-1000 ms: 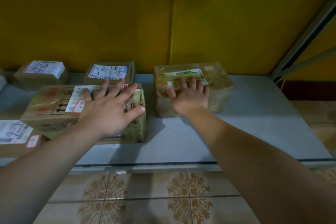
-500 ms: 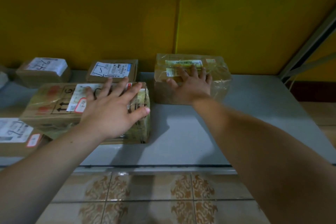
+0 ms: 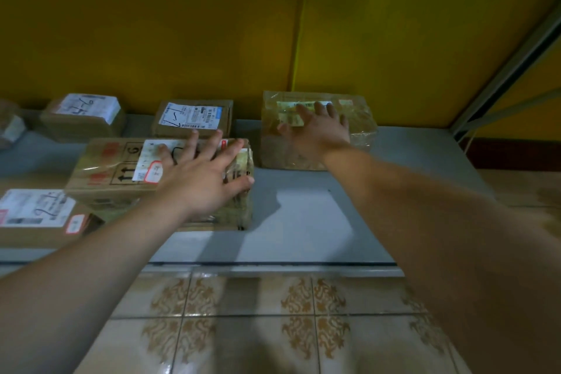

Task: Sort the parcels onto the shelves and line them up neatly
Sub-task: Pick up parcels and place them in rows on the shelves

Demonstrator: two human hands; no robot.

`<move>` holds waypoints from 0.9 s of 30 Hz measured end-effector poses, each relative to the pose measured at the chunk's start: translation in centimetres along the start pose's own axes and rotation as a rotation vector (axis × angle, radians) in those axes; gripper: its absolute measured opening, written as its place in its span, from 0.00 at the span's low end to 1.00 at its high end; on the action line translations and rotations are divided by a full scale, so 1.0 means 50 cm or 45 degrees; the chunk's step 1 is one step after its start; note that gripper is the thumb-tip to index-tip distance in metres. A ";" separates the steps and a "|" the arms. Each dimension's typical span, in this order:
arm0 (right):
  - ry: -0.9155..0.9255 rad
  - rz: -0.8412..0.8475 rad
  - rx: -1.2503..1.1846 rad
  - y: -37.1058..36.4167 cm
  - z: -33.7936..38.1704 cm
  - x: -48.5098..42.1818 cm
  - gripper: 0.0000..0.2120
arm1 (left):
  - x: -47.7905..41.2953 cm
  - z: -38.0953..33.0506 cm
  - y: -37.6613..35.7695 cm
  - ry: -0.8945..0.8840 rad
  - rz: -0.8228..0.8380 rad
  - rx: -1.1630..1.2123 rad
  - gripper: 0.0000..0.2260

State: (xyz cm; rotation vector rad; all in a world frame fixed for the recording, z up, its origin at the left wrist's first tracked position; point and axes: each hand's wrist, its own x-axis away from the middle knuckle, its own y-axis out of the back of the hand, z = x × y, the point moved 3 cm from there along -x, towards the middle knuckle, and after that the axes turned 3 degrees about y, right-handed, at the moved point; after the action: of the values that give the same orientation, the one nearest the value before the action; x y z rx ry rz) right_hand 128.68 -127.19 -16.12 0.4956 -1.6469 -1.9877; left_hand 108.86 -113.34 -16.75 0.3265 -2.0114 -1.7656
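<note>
A tape-wrapped brown parcel (image 3: 361,124) sits at the back of the grey shelf (image 3: 306,215), close to the yellow wall. My right hand (image 3: 318,130) lies flat on its top and front, fingers straight. My left hand (image 3: 200,176) rests with spread fingers on a long cardboard parcel (image 3: 106,167) with arrow marks and a white label. Behind that one stands a small labelled box (image 3: 194,117). Another labelled box (image 3: 83,117) sits further left at the back, and a flat labelled parcel (image 3: 39,215) lies at the front left.
The yellow wall (image 3: 212,24) closes off the back of the shelf. A grey metal upright (image 3: 510,64) slants up at the right end. Bare shelf surface spreads to the right of the wrapped parcel. Patterned floor tiles (image 3: 273,328) lie below the shelf's front edge.
My right hand has pushed the wrapped parcel back toward the wall, level with the small labelled box. The left hand stays on the long parcel.
</note>
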 end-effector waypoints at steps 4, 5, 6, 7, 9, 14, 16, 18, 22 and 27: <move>0.023 0.089 0.021 0.093 0.034 0.081 0.35 | 0.011 0.009 0.053 0.005 0.302 0.162 0.36; 0.029 0.125 0.028 0.121 0.044 0.103 0.34 | 0.024 0.014 0.076 0.020 0.341 0.199 0.36; 0.040 0.160 0.042 0.151 0.057 0.124 0.34 | 0.042 0.020 0.101 0.032 0.354 0.223 0.36; 0.051 0.192 0.058 0.183 0.070 0.145 0.34 | 0.064 0.026 0.130 0.036 0.346 0.239 0.35; 0.060 0.252 0.081 0.251 0.104 0.191 0.34 | 0.125 0.036 0.194 0.030 0.315 0.252 0.34; 0.125 0.428 0.075 0.420 0.222 0.331 0.29 | 0.344 0.080 0.390 0.094 0.395 0.338 0.31; 0.143 0.496 0.044 0.491 0.281 0.394 0.28 | 0.443 0.103 0.480 0.122 0.407 0.370 0.30; 0.181 0.546 0.057 0.559 0.347 0.455 0.30 | 0.545 0.129 0.567 0.183 0.407 0.398 0.29; 0.349 0.616 0.084 0.689 0.496 0.552 0.32 | 0.737 0.177 0.740 0.285 0.320 0.490 0.29; 0.684 0.546 0.107 0.856 0.711 0.648 0.32 | 0.960 0.242 0.930 0.509 0.091 0.462 0.29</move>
State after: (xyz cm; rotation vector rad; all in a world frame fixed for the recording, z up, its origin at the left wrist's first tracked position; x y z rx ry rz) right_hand 88.63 -124.01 34.16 0.5867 -1.3565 -1.3327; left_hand 66.32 -117.23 36.04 0.6545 -2.0025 -1.1705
